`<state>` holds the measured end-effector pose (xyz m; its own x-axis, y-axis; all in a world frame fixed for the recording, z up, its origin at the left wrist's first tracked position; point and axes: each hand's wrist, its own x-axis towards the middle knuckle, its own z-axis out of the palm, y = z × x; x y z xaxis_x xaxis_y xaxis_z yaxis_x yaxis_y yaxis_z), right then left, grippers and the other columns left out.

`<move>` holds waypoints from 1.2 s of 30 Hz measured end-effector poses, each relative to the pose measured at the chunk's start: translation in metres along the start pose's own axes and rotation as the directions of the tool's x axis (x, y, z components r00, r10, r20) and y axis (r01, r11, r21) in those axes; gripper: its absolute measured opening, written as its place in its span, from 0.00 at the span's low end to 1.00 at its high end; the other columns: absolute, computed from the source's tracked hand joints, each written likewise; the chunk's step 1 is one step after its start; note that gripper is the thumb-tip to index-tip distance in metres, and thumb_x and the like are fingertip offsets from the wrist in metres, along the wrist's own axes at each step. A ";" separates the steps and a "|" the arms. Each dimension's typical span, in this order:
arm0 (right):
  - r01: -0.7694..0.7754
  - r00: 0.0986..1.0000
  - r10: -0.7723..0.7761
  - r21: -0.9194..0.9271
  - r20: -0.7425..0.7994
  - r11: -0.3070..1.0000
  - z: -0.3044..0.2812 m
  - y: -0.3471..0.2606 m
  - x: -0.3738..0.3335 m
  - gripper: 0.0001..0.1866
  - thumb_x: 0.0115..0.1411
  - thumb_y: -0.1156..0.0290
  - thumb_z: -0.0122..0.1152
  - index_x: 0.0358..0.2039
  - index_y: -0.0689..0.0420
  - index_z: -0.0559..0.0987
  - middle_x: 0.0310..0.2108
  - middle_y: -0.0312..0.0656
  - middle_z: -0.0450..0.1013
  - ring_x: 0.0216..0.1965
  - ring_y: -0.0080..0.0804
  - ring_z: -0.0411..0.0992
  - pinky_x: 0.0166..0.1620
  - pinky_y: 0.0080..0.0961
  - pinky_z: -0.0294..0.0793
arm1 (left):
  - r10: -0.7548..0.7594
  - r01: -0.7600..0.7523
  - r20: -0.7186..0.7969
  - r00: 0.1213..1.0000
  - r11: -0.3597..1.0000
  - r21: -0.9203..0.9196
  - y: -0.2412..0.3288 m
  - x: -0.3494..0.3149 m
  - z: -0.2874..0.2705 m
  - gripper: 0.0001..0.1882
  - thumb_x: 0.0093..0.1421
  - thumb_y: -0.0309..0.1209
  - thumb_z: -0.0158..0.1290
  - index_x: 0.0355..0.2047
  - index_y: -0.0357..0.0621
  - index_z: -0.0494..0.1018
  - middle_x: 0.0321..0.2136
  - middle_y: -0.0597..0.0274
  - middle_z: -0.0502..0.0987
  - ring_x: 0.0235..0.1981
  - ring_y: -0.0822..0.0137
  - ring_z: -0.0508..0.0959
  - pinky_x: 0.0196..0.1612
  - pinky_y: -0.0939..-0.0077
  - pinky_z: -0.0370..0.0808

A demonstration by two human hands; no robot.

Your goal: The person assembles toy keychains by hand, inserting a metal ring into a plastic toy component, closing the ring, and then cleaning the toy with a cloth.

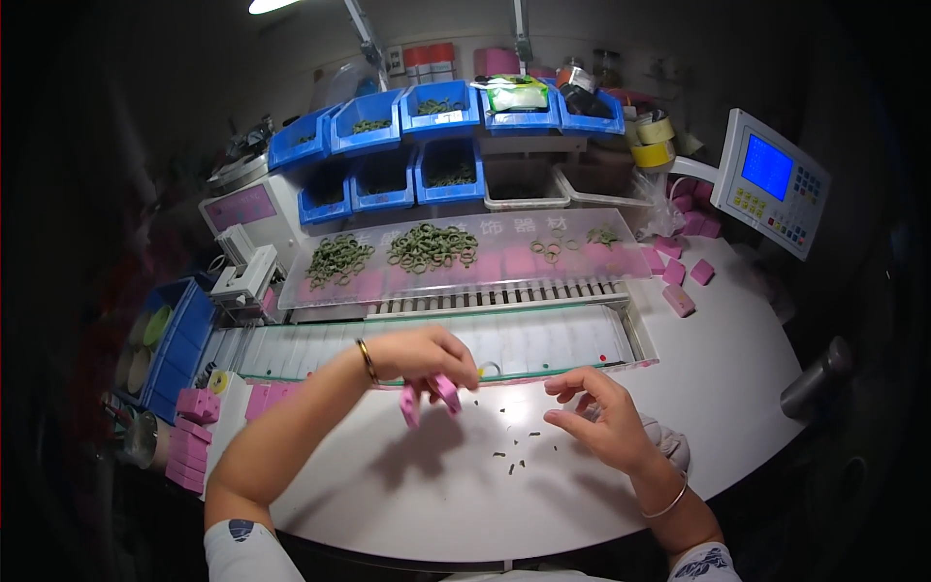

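Note:
My left hand [419, 355] reaches in from the left over the white table. Its fingers are closed on a pink block [445, 392] with a forked or split look; its exact shape is partly hidden under the palm. A small pale ring with a yellow bit [491, 369] shows just beyond those fingertips; whether they touch it, I cannot tell. My right hand [599, 415] hovers to the right with thumb and fingers apart and nothing visible between them. Below and between the hands, several small dark green slivers [511, 468] lie scattered.
Behind my hands runs a feeder track [417, 341] with a clear tray [369, 291] of green rings above it. Blue bins [448, 118] stand at the back. Pink blocks [681, 301] lie at right, others [189, 451] stack at left. A control panel [782, 179] stands right; a crumpled cloth [669, 444] lies beside my right wrist.

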<state>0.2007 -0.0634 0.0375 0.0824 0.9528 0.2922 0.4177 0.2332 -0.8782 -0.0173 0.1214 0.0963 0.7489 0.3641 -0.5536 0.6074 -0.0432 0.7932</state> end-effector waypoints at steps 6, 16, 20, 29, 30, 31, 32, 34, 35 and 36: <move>0.022 0.999 -0.027 -0.104 -0.045 0.994 -0.013 -0.008 -0.009 0.15 0.51 0.71 0.69 0.39 0.57 0.78 0.38 0.37 0.74 0.37 0.24 0.72 0.36 0.22 0.70 | 0.026 -0.630 -0.774 0.633 0.599 -0.495 0.019 0.005 -0.080 0.19 0.59 0.43 0.58 0.42 0.40 0.74 0.25 0.60 0.76 0.18 0.72 0.73 0.12 0.80 0.69; 0.163 0.986 -0.112 -0.610 0.121 0.775 -0.047 0.009 -0.033 0.35 0.46 0.72 0.70 0.56 0.55 0.69 0.44 0.48 0.71 0.49 0.49 0.69 0.52 0.39 0.68 | 0.140 -0.485 -0.490 0.860 0.523 -0.701 -0.040 0.037 0.039 0.36 0.60 0.57 0.52 0.52 0.33 0.66 0.34 0.61 0.74 0.24 0.76 0.71 0.21 0.81 0.71; 0.146 0.979 -0.029 -0.591 0.203 0.793 -0.045 0.022 -0.036 0.38 0.47 0.72 0.69 0.60 0.54 0.66 0.47 0.48 0.72 0.46 0.48 0.71 0.48 0.38 0.71 | 0.142 -0.406 -0.400 0.905 0.563 -0.720 -0.050 0.033 0.078 0.33 0.66 0.55 0.43 0.51 0.32 0.67 0.32 0.62 0.74 0.24 0.75 0.72 0.20 0.83 0.71; 0.372 0.824 -0.567 -0.757 0.003 0.537 -0.037 -0.038 -0.007 0.30 0.44 0.79 0.60 0.52 0.52 0.76 0.46 0.50 0.73 0.33 0.44 0.74 0.36 0.36 0.74 | -0.089 -0.389 -0.467 0.880 0.430 -0.814 -0.064 0.023 0.123 0.32 0.68 0.56 0.35 0.52 0.39 0.68 0.31 0.59 0.74 0.22 0.70 0.73 0.21 0.79 0.73; 0.368 0.824 -0.567 -0.761 0.000 0.534 -0.033 -0.039 -0.008 0.30 0.44 0.79 0.60 0.52 0.52 0.76 0.46 0.50 0.73 0.33 0.44 0.74 0.36 0.36 0.74 | -0.083 -0.388 -0.465 0.882 0.432 -0.814 -0.061 0.024 0.126 0.32 0.68 0.56 0.35 0.52 0.39 0.68 0.31 0.59 0.74 0.22 0.70 0.73 0.21 0.79 0.73; 0.488 0.800 -0.585 -0.712 0.134 0.505 -0.027 -0.036 -0.011 0.28 0.46 0.78 0.59 0.51 0.51 0.77 0.47 0.51 0.73 0.31 0.42 0.74 0.33 0.33 0.73 | -0.018 -0.422 -0.470 0.882 0.414 -0.807 -0.057 0.024 0.130 0.31 0.69 0.54 0.35 0.52 0.39 0.68 0.34 0.58 0.74 0.25 0.70 0.74 0.25 0.78 0.74; 0.599 0.757 -0.598 -0.645 0.263 0.475 -0.020 -0.034 -0.015 0.26 0.47 0.78 0.58 0.50 0.50 0.78 0.48 0.51 0.73 0.29 0.39 0.73 0.31 0.30 0.73 | 0.047 -0.454 -0.476 0.878 0.393 -0.800 -0.054 0.026 0.134 0.29 0.69 0.53 0.35 0.52 0.39 0.68 0.36 0.58 0.74 0.28 0.70 0.74 0.28 0.77 0.75; 0.691 0.721 -0.452 -0.590 0.525 0.418 0.004 -0.035 -0.034 0.25 0.49 0.76 0.55 0.50 0.49 0.78 0.50 0.51 0.73 0.27 0.33 0.73 0.30 0.25 0.73 | 0.480 -0.698 -0.641 0.600 0.705 -0.126 -0.056 0.029 0.143 0.26 0.71 0.49 0.35 0.55 0.41 0.66 0.41 0.61 0.74 0.40 0.74 0.73 0.43 0.78 0.73; 0.720 0.693 -0.444 -0.577 0.568 0.386 -0.004 -0.036 -0.032 0.26 0.47 0.74 0.56 0.50 0.49 0.78 0.51 0.49 0.73 0.26 0.30 0.72 0.30 0.24 0.73 | 0.415 -0.669 -0.599 0.685 0.685 -0.290 -0.062 0.029 0.145 0.24 0.71 0.47 0.35 0.54 0.41 0.66 0.38 0.62 0.73 0.39 0.74 0.73 0.44 0.81 0.71; 0.719 0.694 -0.444 -0.577 0.568 0.387 -0.008 -0.039 -0.029 0.26 0.47 0.74 0.56 0.50 0.49 0.78 0.51 0.49 0.73 0.26 0.30 0.72 0.30 0.24 0.73 | 0.350 -0.614 -0.542 0.764 0.651 -0.446 -0.065 0.025 0.145 0.22 0.72 0.44 0.34 0.53 0.41 0.66 0.36 0.62 0.72 0.38 0.74 0.72 0.44 0.84 0.69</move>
<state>0.1891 -0.1020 0.0665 -0.6416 0.6678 0.3772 0.7428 0.6635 0.0888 0.0003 -0.0020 -0.0057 0.6408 0.7677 -0.0082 -0.1826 0.1627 0.9696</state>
